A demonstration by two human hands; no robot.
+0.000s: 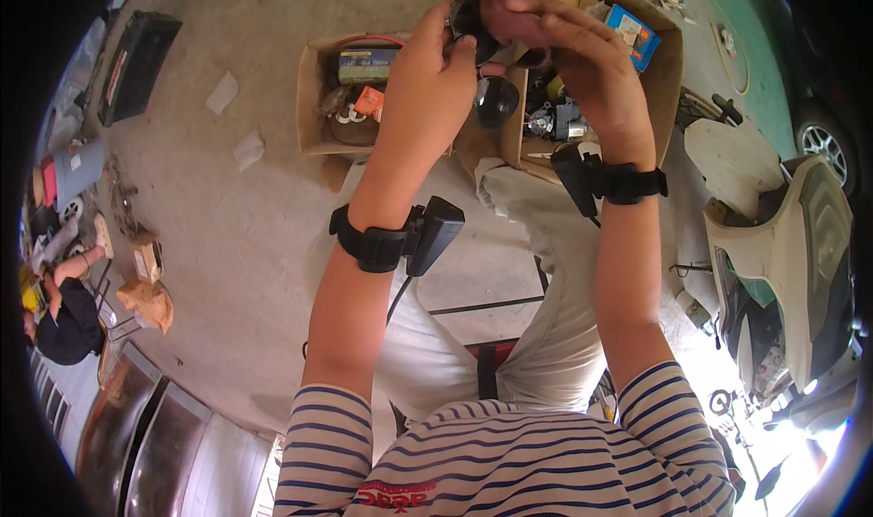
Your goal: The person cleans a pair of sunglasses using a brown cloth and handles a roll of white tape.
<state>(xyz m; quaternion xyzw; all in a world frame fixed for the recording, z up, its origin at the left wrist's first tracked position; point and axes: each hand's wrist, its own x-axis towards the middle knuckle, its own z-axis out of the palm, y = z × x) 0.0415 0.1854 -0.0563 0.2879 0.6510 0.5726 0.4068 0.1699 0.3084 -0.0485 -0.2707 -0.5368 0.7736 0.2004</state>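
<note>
Near the top of the view, my left hand (436,56) grips a glossy black rounded part (470,22), its thumb pressed on the front. My right hand (593,60) holds a maroon cloth (511,16) against that part; the cloth hides some of its surface. A second black shiny rounded piece (496,101) shows just below my hands, between two cardboard boxes. Whether it joins the held part cannot be seen. Under my left forearm lies the smaller cardboard box (308,101). Beneath my right hand stands the larger cardboard box (667,80).
Small packets and a green-blue box (368,65) fill the smaller carton. Metal parts (569,121) and a blue box (634,36) are in the larger one. A scooter (777,244) stands at right, a black case (140,67) at left. Another person (71,319) sits far left.
</note>
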